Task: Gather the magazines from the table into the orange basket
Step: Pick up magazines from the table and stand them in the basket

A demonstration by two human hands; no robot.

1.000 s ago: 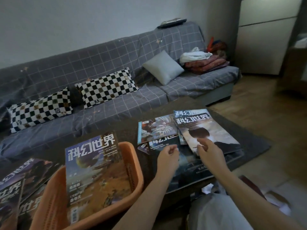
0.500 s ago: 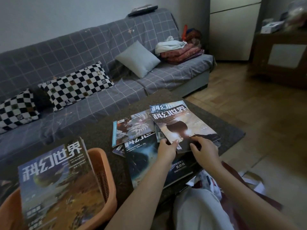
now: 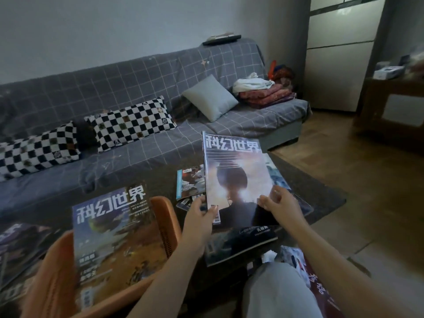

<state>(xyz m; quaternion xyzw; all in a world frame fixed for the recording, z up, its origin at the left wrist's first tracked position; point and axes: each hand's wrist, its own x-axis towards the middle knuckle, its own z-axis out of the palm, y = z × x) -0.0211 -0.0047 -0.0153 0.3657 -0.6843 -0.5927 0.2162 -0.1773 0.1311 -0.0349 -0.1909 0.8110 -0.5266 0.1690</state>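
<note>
Head view, frame centre: your left hand (image 3: 199, 216) and right hand (image 3: 279, 205) pinch the glossy, floppy silhouette-cover magazine (image 3: 236, 177) by its bottom edge; support its spine.

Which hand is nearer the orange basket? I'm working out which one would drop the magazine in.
Left. The left hand grips the raised magazine's near-left corner, just right of the orange basket rim. The right hand holds the magazine's right edge, farther away.
</note>
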